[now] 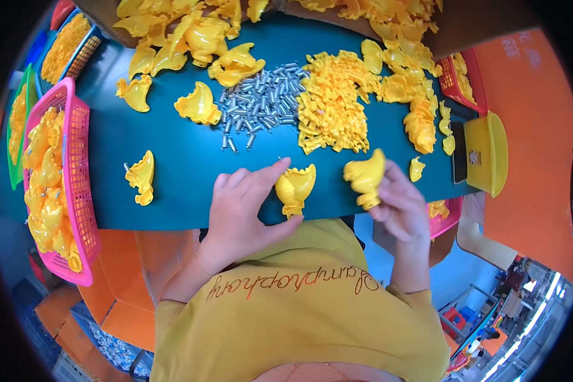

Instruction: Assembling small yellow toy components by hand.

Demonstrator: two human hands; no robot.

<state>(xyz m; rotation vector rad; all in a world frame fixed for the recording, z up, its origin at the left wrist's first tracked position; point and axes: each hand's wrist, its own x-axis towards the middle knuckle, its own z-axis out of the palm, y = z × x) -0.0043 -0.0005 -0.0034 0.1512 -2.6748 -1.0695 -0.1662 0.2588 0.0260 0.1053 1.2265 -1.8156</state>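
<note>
My left hand (245, 207) has its thumb and index finger at the two ends of a yellow plastic half-shell (294, 188) by the table's near edge, gripping it between them. The shell's hollow side faces up. In my right hand (401, 202) is another glossy yellow half-shell (366, 178), raised a little to the right with its rounded outside showing. Beyond my hands lie a heap of small silvery metal pins (261, 99) and a heap of small yellow plastic pieces (334, 105). One more half-shell (142, 178), with a metal pin at its edge, rests to the left.
A pink basket (79, 184) of yellow shells stands at the left edge. Loose shells spill from a cardboard box (471, 22) across the far side of the green table (172, 204). On the right are a yellow bin (496, 153) and a red basket (481, 83).
</note>
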